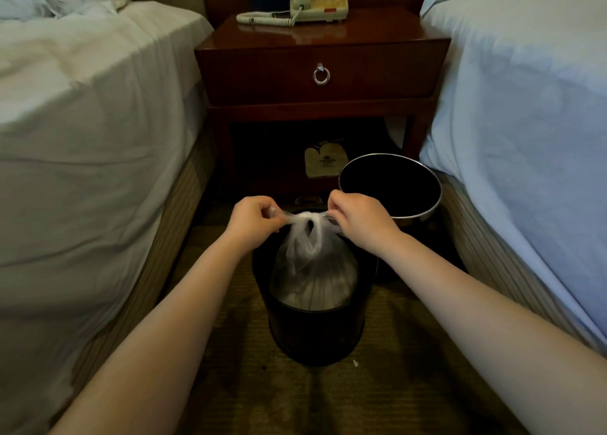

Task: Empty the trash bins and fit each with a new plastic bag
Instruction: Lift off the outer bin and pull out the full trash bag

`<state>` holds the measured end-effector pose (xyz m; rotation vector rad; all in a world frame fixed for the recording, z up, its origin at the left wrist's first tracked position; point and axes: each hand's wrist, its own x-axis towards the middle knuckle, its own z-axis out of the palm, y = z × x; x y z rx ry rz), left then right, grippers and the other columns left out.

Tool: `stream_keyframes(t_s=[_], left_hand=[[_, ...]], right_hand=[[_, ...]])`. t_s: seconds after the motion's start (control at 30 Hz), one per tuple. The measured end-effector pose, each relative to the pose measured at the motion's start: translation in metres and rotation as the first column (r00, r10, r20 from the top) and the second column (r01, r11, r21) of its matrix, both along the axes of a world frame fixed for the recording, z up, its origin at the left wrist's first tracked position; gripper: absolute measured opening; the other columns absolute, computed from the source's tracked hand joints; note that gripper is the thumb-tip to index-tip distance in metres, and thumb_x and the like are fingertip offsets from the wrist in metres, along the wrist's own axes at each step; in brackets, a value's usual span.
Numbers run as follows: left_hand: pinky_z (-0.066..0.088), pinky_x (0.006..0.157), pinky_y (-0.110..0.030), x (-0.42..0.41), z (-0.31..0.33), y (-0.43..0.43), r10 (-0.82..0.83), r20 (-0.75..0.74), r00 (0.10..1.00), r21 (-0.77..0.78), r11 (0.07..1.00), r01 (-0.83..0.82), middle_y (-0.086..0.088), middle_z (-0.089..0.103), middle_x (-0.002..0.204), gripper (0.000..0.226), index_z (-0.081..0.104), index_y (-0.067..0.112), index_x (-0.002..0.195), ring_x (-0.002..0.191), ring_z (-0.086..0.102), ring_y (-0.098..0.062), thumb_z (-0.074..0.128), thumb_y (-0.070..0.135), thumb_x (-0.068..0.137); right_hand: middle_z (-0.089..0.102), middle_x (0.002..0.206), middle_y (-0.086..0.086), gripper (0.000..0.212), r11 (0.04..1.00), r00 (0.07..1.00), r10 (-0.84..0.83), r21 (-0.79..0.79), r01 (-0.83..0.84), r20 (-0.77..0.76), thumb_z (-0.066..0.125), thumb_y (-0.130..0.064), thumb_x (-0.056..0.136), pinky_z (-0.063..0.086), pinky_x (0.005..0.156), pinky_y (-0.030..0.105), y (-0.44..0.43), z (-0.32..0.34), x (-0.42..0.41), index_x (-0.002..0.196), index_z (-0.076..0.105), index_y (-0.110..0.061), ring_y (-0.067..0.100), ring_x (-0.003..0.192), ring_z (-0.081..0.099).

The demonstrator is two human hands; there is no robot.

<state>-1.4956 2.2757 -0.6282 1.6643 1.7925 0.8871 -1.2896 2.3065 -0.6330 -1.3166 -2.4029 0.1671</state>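
A dark round trash bin point(315, 333) stands on the carpet between two beds. A translucent white plastic bag point(313, 267) with pale contents sits in it, its top gathered above the rim. My left hand point(254, 218) pinches one twisted end of the bag's top, and my right hand point(359, 216) pinches the other end, with a knot forming between them. A second bin point(391, 188), black inside with a shiny metal rim and no bag, stands behind to the right.
A dark wooden nightstand point(320, 70) with a ring-pull drawer stands straight ahead, a telephone point(317, 3) on top and a beige pouch point(325, 160) on its lower shelf. Beds point(85, 113) flank the narrow carpeted aisle point(295, 398) on both sides.
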Motion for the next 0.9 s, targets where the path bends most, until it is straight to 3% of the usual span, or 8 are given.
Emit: stream_keyframes(t_s=[0.13,0.3,0.4,0.57,0.67,0.73,0.83,0.9], left_hand=[[0.039,0.057,-0.022,-0.016,-0.006,-0.001,0.044,-0.142,0.989,0.007,0.999,-0.044,0.0,0.056,0.074,0.021,0.058,0.021,0.073,0.068,0.052,-0.011,0.059,0.012,0.091],[0.05,0.064,-0.032,-0.034,-0.012,-0.005,0.073,-0.321,0.944,-0.111,0.987,-0.114,-0.003,0.061,0.082,0.013,0.058,0.021,0.081,0.074,0.057,-0.017,0.057,0.015,0.092],[0.051,0.068,-0.032,-0.033,-0.011,-0.004,-0.013,-0.358,0.934,-0.175,0.983,-0.053,-0.003,0.061,0.094,0.006,0.058,0.021,0.087,0.082,0.057,-0.017,0.062,0.017,0.089],[0.044,0.102,-0.042,-0.008,-0.015,0.009,-0.218,-0.264,0.94,-0.222,0.962,0.161,-0.001,0.047,0.132,0.071,0.048,0.024,0.131,0.123,0.045,-0.02,0.077,0.047,0.071],[0.037,0.108,-0.042,0.015,-0.021,0.011,-0.304,-0.333,0.892,-0.229,0.944,0.236,0.002,0.039,0.142,0.087,0.034,0.027,0.144,0.133,0.035,-0.021,0.073,0.055,0.072],[0.039,0.104,-0.04,0.022,-0.026,0.012,-0.292,-0.332,0.897,-0.224,0.948,0.226,0.002,0.043,0.141,0.078,0.036,0.026,0.142,0.13,0.039,-0.021,0.072,0.049,0.077],[0.051,0.08,-0.031,0.023,-0.024,0.012,-0.193,-0.18,0.964,-0.132,0.976,0.171,0.004,0.061,0.099,0.029,0.058,0.025,0.107,0.095,0.059,-0.017,0.071,0.031,0.082],[0.049,0.068,-0.027,0.021,-0.013,0.011,-0.157,-0.163,0.974,-0.074,0.987,0.146,0.005,0.059,0.084,0.015,0.058,0.024,0.091,0.08,0.059,-0.015,0.071,0.025,0.083]], right_hand=[[0.06,0.089,0.004,0.014,0.999,0.994,0.018,0.028,-0.021,0.109,0.044,-0.023,0.102,0.048,0.069,0.037,0.001,-0.004,0.006,0.101,0.052,-0.011,0.021,0.081,0.057],[0.062,0.087,0.005,0.012,0.998,0.993,-0.039,-0.038,0.043,0.107,0.047,-0.024,0.1,0.05,0.07,0.042,0.0,-0.007,0.017,0.097,0.052,-0.013,0.024,0.079,0.059],[0.062,0.086,0.005,0.013,0.997,0.996,-0.053,-0.053,0.057,0.071,0.046,-0.025,0.101,0.052,0.067,0.042,-0.004,-0.007,0.014,0.102,0.052,-0.014,0.024,0.075,0.06],[0.061,0.079,0.005,0.013,0.998,0.997,-0.052,-0.047,0.049,-0.053,0.044,-0.025,0.102,0.051,0.062,0.043,-0.006,-0.003,0.002,0.103,0.051,-0.014,0.023,0.067,0.059],[0.062,0.076,0.005,0.014,1.0,0.989,-0.024,-0.011,0.022,-0.148,0.043,-0.024,0.102,0.05,0.06,0.044,-0.006,0.003,-0.001,0.102,0.052,-0.013,0.023,0.066,0.059],[0.062,0.075,0.004,0.014,0.999,0.976,-0.028,0.018,0.033,-0.217,0.043,-0.024,0.102,0.049,0.058,0.043,-0.006,0.01,-0.002,0.1,0.052,-0.014,0.022,0.065,0.059],[0.061,0.08,0.002,0.014,0.996,0.967,-0.079,0.025,0.088,-0.243,0.044,-0.025,0.102,0.045,0.056,0.034,-0.007,0.016,0.002,0.101,0.054,-0.015,0.021,0.071,0.059],[0.061,0.089,0.001,0.015,0.994,0.971,-0.105,-0.008,0.106,-0.216,0.047,-0.028,0.1,0.043,0.06,0.03,-0.007,0.02,0.007,0.106,0.053,-0.016,0.02,0.081,0.06]])
